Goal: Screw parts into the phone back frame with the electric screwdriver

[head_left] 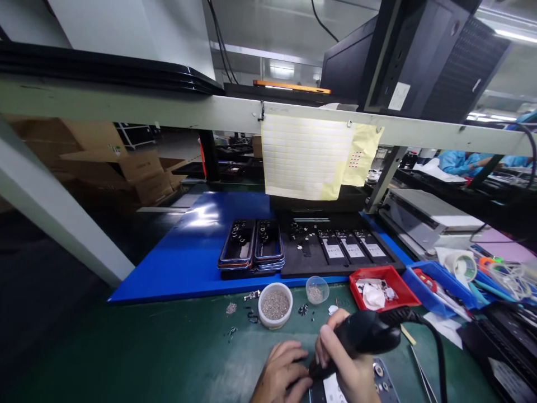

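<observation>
My right hand (350, 364) is closed around a black electric screwdriver (363, 334), held at a slant with its nose down to the left. Under it lies an opened phone (384, 380), showing a white label and round metallic parts at its right end; the rest is covered by my hands or cut off by the frame. My left hand (282, 374) has its fingers bent together at the phone's left edge, fingertips beside the screwdriver's nose. The driver's tip is hidden. Just beyond are a white tub of tiny screws (275, 305) and a smaller clear cup (317, 290).
Stacked phone frames (251, 246) stand on a blue mat (168, 268) beside a black tray (302, 266) with several phone bodies. Red bin (403, 294), blue bin (444, 305) and tweezers (422, 372) lie right. The driver's cable (438, 341) hangs there. A shelf beam (235, 109) crosses above.
</observation>
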Demonstrator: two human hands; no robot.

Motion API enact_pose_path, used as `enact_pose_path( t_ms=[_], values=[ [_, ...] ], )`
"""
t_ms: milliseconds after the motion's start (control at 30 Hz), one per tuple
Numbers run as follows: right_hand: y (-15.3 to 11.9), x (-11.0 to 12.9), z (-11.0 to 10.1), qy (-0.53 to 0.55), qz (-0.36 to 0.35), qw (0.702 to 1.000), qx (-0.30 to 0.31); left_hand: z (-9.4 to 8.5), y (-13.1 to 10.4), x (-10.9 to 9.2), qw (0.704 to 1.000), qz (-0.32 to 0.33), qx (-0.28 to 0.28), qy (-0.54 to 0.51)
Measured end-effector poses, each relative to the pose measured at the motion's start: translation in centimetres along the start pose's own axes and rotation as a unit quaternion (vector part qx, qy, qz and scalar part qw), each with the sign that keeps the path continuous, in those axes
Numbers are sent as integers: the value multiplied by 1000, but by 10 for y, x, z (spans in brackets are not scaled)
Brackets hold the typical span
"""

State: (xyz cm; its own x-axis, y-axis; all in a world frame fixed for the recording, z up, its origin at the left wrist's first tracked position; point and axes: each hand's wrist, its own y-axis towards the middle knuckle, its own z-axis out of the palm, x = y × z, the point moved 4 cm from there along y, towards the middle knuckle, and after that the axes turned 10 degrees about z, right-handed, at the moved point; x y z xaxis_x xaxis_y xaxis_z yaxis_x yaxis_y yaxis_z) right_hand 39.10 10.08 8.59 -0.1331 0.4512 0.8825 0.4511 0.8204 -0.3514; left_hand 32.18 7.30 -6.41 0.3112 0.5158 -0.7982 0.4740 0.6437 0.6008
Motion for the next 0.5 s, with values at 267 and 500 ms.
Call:
enact_pose_path(
  t_ms=[267,500],
  values=[
    [7,-15,-5,-81,-19,996,-32,16,-17,17,1000,-10,3,-23],
    [7,-20,-4,-92,-21,994,-57,17,-13,17,999,3,11,-51]
  ],
)
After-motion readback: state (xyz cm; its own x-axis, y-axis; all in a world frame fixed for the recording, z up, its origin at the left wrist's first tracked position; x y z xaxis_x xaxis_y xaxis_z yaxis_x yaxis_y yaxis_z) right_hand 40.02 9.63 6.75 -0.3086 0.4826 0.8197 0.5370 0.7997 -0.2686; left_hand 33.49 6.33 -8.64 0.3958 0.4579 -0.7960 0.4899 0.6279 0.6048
